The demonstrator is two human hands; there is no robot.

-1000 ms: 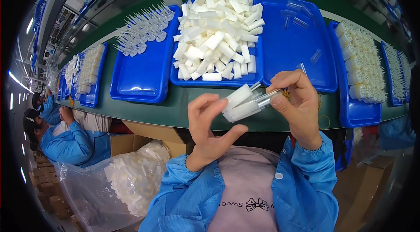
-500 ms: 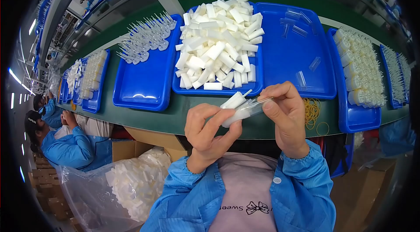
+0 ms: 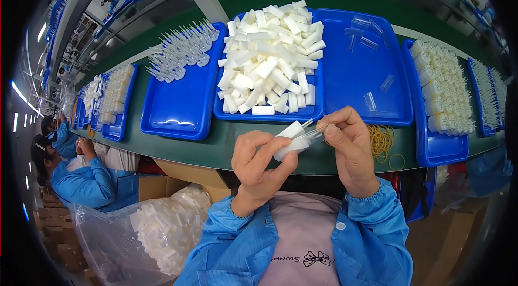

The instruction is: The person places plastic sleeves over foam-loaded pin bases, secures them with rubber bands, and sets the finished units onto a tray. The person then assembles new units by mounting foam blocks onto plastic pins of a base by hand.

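At left, spiked parts (image 3: 182, 53) are being kept in a tray (image 3: 175, 105); centrally, foam blocks (image 3: 270, 65) are being stocked, presumably for easy reach. And here, above the bench's (image 3: 224, 143) near edge, two foam pieces (image 3: 290, 149) are being pinched by the left hand's (image 3: 258, 164) fingers, apparently for steadiness; rightward, a clear tube (image 3: 314, 136) is being gripped by the right hand's (image 3: 353, 156) fingers.

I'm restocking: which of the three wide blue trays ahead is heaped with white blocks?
The middle tray: white blocks pile above its rim. The left tray holds stemmed pieces; the right tray, loose clear tubes.
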